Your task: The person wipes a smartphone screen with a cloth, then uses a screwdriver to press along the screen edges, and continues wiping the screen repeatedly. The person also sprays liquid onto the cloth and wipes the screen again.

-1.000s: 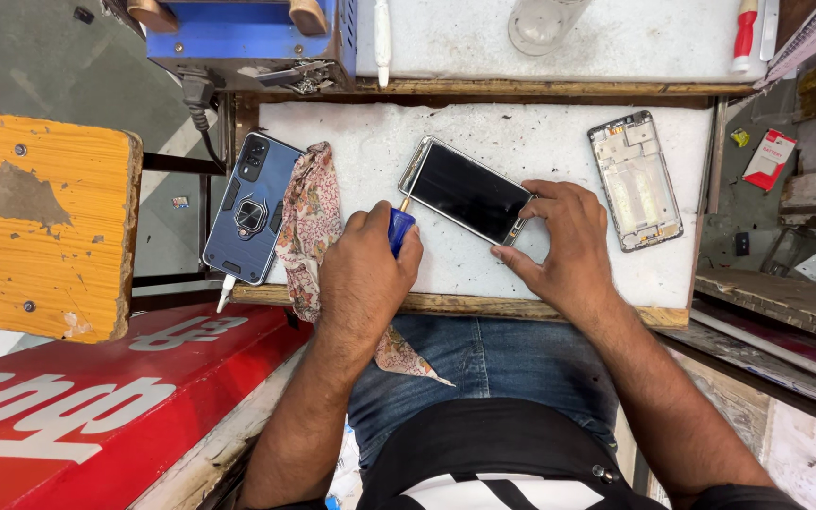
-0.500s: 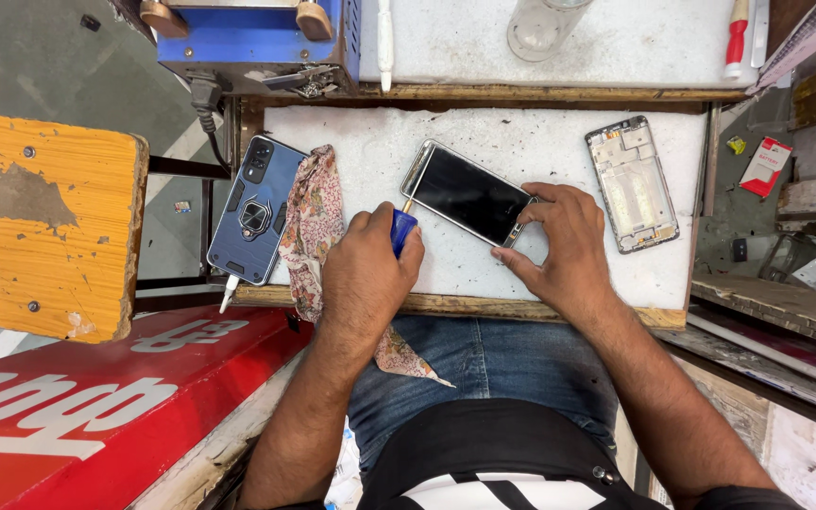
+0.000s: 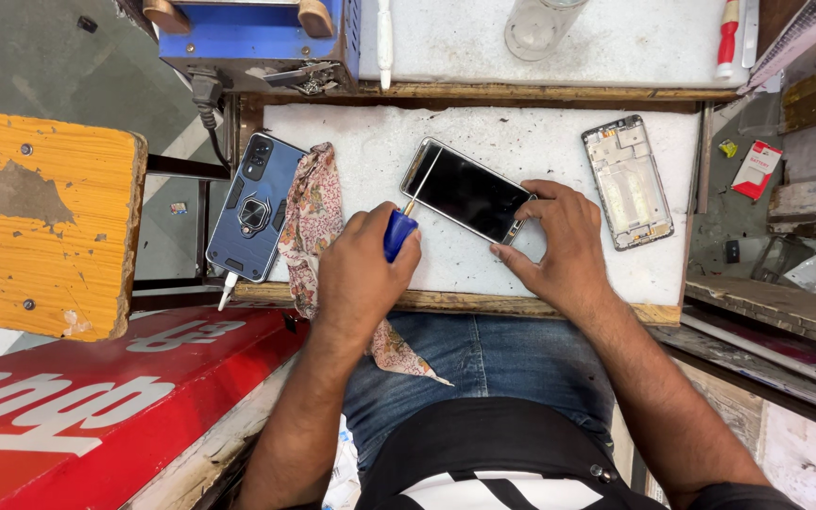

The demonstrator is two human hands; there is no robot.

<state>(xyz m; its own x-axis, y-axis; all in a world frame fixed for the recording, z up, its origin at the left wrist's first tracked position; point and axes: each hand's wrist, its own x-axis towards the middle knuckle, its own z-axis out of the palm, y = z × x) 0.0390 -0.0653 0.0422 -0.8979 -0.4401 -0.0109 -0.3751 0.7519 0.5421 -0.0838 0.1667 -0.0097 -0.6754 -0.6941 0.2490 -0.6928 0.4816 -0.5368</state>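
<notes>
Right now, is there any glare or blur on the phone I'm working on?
Head view: phone screen sharp and dark, no strong glare; soft even daylight; left hand and screwdriver in focus; slight wide-angle bending toward the edges.

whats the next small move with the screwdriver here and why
Probably slide the tip along the seam. The left hand holds the blue-handled screwdriver with its tip at the dark phone's left edge, and the right hand pins the phone's lower right corner.

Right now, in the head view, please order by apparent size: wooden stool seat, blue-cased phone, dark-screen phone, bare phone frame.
1. wooden stool seat, clearly largest.
2. blue-cased phone and dark-screen phone: they look alike, unranked.
3. bare phone frame, slightly smaller.
</notes>
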